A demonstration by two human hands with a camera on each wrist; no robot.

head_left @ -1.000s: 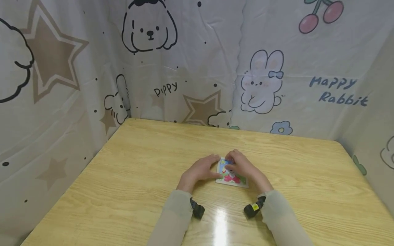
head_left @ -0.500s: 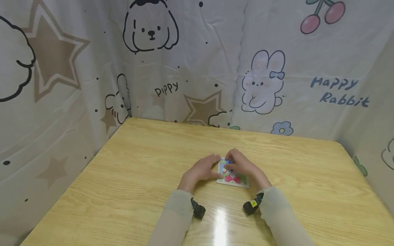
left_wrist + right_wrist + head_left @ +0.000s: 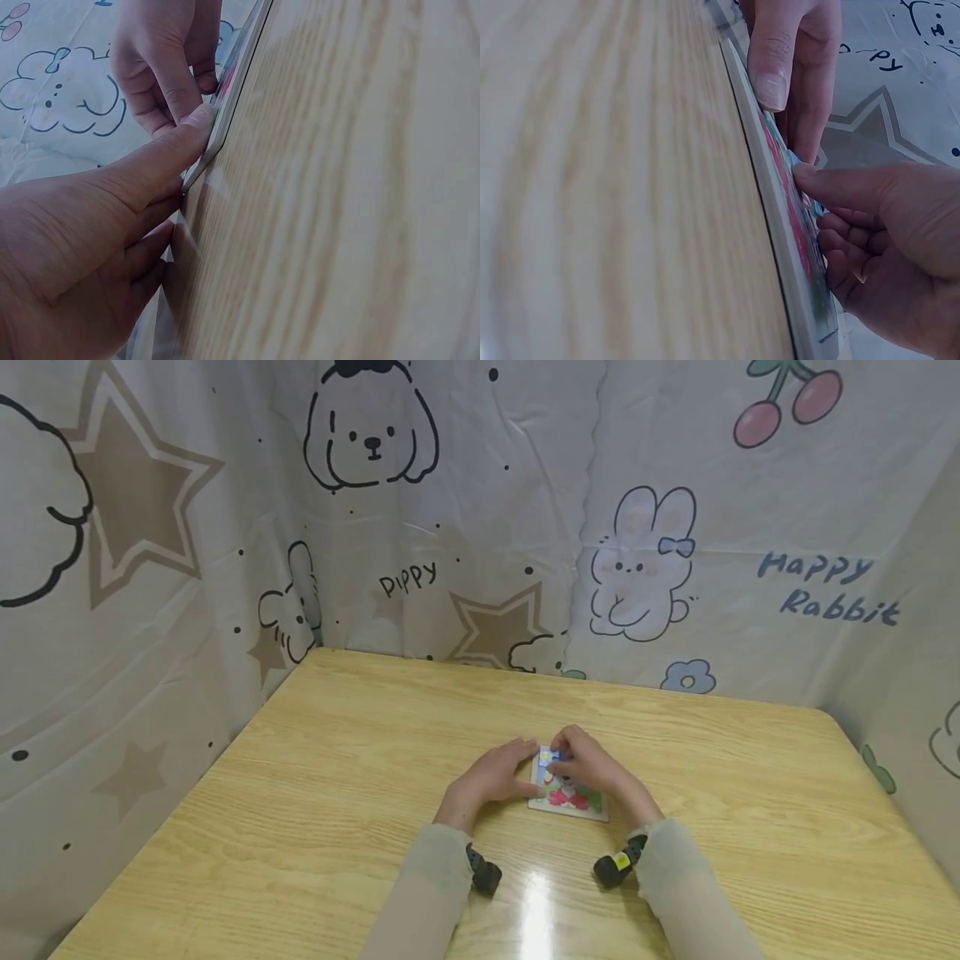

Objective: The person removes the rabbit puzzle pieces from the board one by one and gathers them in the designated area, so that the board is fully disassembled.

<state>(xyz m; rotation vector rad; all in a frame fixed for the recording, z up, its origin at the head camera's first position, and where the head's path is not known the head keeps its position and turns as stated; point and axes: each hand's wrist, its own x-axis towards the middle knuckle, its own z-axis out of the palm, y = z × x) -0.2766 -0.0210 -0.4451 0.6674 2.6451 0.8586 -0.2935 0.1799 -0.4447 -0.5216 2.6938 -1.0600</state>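
A small square jigsaw puzzle board [image 3: 568, 812] with a pale frame and a bright cartoon picture lies flat on the table. My left hand [image 3: 491, 774] holds it by its left side, thumb on the near part of the rim and fingertips at the far left corner. Over the picture, my right hand [image 3: 592, 764] pinches a light blue puzzle piece [image 3: 547, 754] with a yellow mark, at the board's upper left. A blue edge of that piece shows beside the right thumb [image 3: 832, 184] in the right wrist view. The right hand hides the board's upper right part.
The wood-grain table [image 3: 360, 735] spreads out on all sides of the board. A printed cloth [image 3: 480, 510] with cartoon animals hangs behind and along both sides. Each wrist carries a small black camera [image 3: 613, 870].
The light blue piece at the upper left has shifted slightly and stands out more from the picture. Both hands keep nearly the same place; the head view has tilted a little.
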